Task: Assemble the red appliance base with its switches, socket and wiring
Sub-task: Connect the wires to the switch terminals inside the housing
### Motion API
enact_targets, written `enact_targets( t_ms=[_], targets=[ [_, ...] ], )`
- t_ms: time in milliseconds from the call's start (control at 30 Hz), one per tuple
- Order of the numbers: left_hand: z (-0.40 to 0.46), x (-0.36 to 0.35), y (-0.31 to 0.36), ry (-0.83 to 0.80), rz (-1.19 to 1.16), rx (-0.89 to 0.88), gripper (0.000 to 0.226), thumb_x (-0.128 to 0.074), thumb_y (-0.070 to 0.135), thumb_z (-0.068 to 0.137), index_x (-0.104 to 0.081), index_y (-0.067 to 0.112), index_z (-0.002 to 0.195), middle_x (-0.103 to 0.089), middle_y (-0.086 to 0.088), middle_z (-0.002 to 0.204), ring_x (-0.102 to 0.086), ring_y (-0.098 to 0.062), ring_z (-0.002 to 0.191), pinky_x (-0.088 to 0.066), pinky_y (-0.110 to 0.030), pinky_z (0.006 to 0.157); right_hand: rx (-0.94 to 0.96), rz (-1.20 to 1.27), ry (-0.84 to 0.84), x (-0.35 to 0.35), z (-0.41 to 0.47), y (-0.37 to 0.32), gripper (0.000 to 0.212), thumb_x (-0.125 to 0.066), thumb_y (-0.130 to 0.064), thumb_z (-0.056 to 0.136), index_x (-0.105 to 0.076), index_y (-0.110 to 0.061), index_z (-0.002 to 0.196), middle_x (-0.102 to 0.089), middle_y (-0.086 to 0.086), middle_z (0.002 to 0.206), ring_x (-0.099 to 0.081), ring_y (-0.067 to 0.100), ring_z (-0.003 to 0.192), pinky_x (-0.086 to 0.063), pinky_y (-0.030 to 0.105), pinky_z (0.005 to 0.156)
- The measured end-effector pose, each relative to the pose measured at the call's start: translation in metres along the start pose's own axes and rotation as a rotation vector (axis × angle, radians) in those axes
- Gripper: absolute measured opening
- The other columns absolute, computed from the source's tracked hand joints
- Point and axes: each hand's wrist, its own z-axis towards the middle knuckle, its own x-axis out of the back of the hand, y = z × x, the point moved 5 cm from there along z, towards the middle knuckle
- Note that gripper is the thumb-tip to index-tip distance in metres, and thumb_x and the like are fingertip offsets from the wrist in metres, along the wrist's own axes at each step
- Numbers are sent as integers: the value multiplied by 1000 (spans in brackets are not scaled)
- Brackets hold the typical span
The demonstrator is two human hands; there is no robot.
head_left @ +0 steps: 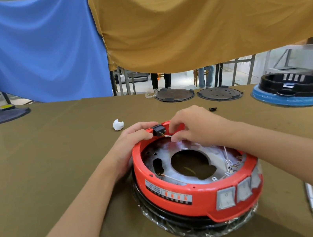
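left hand (pixel 132 141): fingers curled, grip closed, forearm stretched forward; right hand (pixel 191 127): fingertips pinching, wrist bent inward

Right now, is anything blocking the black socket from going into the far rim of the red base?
Nothing visible does. The left hand holds the black socket right at the red base's far rim, and the right hand pinches a thin wire at its terminals.

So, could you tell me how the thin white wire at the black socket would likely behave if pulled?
The wire looks very thin and probably floppy, since it curves loosely inside the red base. It likely weighs next to nothing. Its join at the socket may be fragile, so the right hand pinching it should tug gently.
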Motion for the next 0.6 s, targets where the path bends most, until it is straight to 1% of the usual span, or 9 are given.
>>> enact_targets(
  t_ms=[100, 167, 200, 267, 333, 367, 467, 533, 600],
  targets=[
    [0, 0, 0, -2, -2, 2, 33, -50, -2, 91, -66, 7, 118, -70, -21, 116, -71, -28, 94, -59, -33, 75, 14, 56, 92, 17, -9, 9, 16, -68, -31, 92, -72, -25, 106, -69, -13, 99, -56, -4, 75, -42, 17, 70],
    [0, 0, 0, -11, 8, -4, 33, -50, -2, 92, -66, 9, 119, -70, -20, 117, -71, -28, 95, -59, -33, 75, -29, 82, 126, 29, -15, 19, 15, -67, -28, 92, -72, -27, 106, -69, -15, 97, -59, -6, 77, -47, 16, 70],
    [0, 0, 0, -19, 10, -12, 34, -50, -2, 92, -65, 10, 119, -69, -20, 119, -70, -29, 96, -59, -34, 77, -56, 81, 112, 32, -18, 24, 14, -67, -28, 92, -72, -27, 105, -70, -15, 94, -61, -5, 77, -51, 18, 73],
    [0, 0, 0, -38, 9, -26, 35, -50, -2, 92, -65, 14, 118, -68, -17, 121, -69, -31, 100, -58, -37, 81, -87, 58, 13, 30, -23, 29, 14, -69, -30, 90, -74, -25, 102, -71, -15, 89, -64, -4, 79, -56, 24, 78],
    [-1, -1, 1, -56, 2, -32, 34, -49, -2, 92, -66, 13, 118, -68, -17, 122, -69, -32, 101, -57, -38, 83, -92, -12, -105, 19, -27, 26, 15, -70, -30, 90, -74, -23, 102, -73, -12, 89, -68, 1, 79, -58, 27, 81],
    [-1, -1, 1, -63, 5, -31, 33, -49, -2, 92, -66, 12, 118, -68, -17, 123, -69, -32, 102, -57, -38, 83, -87, -73, -132, 13, -27, 23, 15, -68, -30, 91, -74, -22, 102, -73, -10, 90, -68, 5, 80, -58, 28, 81],
    [-3, -1, 2, -67, 34, -20, 32, -50, 0, 93, -66, 11, 119, -67, -17, 123, -68, -33, 103, -58, -37, 82, -78, -215, -90, 6, -24, 15, 17, -58, -23, 95, -74, -18, 99, -73, -2, 90, -66, 16, 82, -54, 29, 78],
    [-4, -2, 2, -64, 37, -17, 33, -50, 0, 93, -66, 11, 120, -68, -18, 122, -69, -32, 102, -58, -36, 81, -89, -238, -63, 4, -24, 14, 19, -55, -20, 97, -74, -16, 98, -73, 1, 92, -65, 20, 84, -53, 30, 79],
    [-5, -2, 4, -51, 34, -20, 34, -49, -1, 93, -65, 9, 121, -67, -19, 122, -69, -30, 100, -59, -35, 81, -96, -208, -64, 3, -24, 14, 19, -57, -22, 97, -74, -17, 101, -73, 0, 97, -65, 20, 90, -53, 33, 84]
  ],
)
